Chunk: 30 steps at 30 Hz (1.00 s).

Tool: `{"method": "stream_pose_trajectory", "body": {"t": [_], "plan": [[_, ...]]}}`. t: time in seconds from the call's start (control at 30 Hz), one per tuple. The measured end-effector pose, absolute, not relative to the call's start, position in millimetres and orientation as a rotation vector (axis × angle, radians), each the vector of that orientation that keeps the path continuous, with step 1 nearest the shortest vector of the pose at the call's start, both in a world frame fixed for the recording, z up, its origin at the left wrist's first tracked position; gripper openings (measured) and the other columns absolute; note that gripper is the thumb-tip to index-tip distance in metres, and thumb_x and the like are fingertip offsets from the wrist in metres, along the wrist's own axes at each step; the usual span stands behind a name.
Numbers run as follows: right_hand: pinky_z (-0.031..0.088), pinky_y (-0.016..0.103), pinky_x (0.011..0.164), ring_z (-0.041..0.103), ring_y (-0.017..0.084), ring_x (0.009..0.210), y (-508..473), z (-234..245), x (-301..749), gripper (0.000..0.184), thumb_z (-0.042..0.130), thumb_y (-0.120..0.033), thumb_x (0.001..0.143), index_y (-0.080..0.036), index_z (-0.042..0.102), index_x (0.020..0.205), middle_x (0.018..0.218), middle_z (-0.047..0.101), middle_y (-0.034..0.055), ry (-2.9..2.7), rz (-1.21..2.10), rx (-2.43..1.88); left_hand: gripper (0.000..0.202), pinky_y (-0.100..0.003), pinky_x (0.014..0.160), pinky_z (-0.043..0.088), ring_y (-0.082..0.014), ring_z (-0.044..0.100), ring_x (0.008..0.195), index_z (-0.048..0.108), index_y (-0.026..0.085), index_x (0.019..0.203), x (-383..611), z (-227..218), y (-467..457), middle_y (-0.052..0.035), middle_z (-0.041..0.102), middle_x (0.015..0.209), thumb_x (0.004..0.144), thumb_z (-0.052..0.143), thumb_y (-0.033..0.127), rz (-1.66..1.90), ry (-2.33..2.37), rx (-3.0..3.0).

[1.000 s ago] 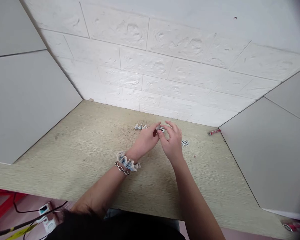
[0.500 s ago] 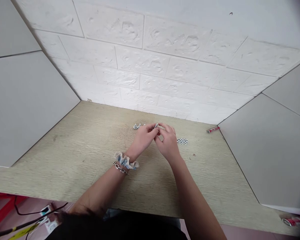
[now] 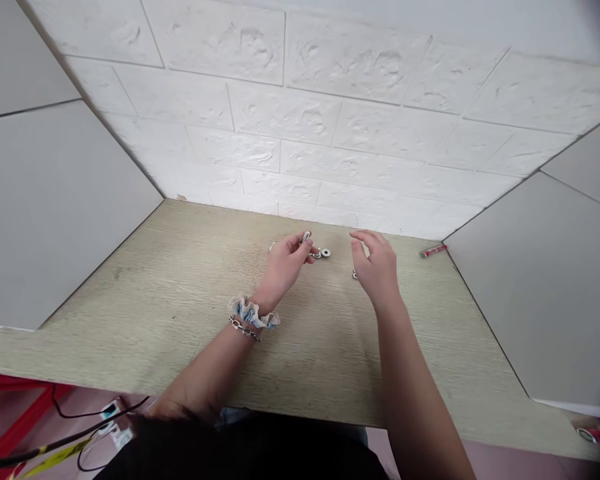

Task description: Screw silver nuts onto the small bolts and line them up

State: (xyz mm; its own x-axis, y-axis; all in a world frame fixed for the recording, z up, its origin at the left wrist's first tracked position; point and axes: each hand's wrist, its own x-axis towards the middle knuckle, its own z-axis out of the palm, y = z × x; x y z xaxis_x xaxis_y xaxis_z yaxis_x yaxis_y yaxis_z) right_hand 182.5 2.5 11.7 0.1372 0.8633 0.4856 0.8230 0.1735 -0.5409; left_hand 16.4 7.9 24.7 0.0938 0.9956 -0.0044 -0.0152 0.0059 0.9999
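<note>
Head view looks down on a pale wood-grain bench [image 3: 180, 320] where the left hand [image 3: 283, 263], wearing one ruffled scrunchie [image 3: 253, 312] and one chain bracelet [image 3: 244, 328], has its grip closed on one small silver bolt [image 3: 307, 237], pinched at the fingertips. Two small silver washers [image 3: 325, 253] lie side by side just beyond those fingers, and a metal part [image 3: 271, 248] shows behind the hand. The right hand [image 3: 377, 267] has its grip open and empty, just beside one part-hidden metal piece [image 3: 355, 274], while one red stick [image 3: 433, 251] lies well apart by the wall, any marking too small to read
</note>
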Motion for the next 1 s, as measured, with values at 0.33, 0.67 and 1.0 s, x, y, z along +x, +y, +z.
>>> {"method": "stream_pose_trajectory", "body": {"t": [0.33, 0.67, 1.0], "plan": [[0.010, 0.062, 0.094, 0.040, 0.028, 0.110, -1, -17, 212, 0.016, 0.051, -0.024, 0.075, -0.024, 0.066, 0.075, 0.117, 0.050, 0.0071, -1.866, 0.079, -2.223, 0.037, -0.021, 0.058, 0.043, -0.0089, 0.055, 0.059, 0.057, 0.015, 0.107, 16, 22, 8, -0.0038, 0.066, 0.078, 0.076, 0.052, 0.035, 1.121, 1.153, 1.319], [0.013, 0.060, 0.094, 0.043, 0.028, 0.105, -2, -20, 205, 0.020, 0.049, -0.019, 0.073, -0.022, 0.068, 0.068, 0.109, 0.055, 0.0082, -1.913, 0.089, -2.279, 0.038, -0.021, 0.056, 0.043, -0.0094, 0.055, 0.057, 0.056, 0.012, 0.107, 16, 21, 8, -0.0051, 0.066, 0.077, 0.077, 0.049, 0.033, 1.087, 1.201, 1.395], [0.010, 0.059, 0.094, 0.041, 0.028, 0.109, -1, -24, 196, 0.016, 0.051, -0.023, 0.072, -0.021, 0.067, 0.072, 0.118, 0.052, 0.0093, -1.989, 0.107, -2.206, 0.034, -0.019, 0.053, 0.042, -0.0090, 0.054, 0.057, 0.057, 0.014, 0.105, 17, 21, 6, -0.0042, 0.066, 0.078, 0.077, 0.048, 0.032, 1.075, 1.204, 1.437]]}}
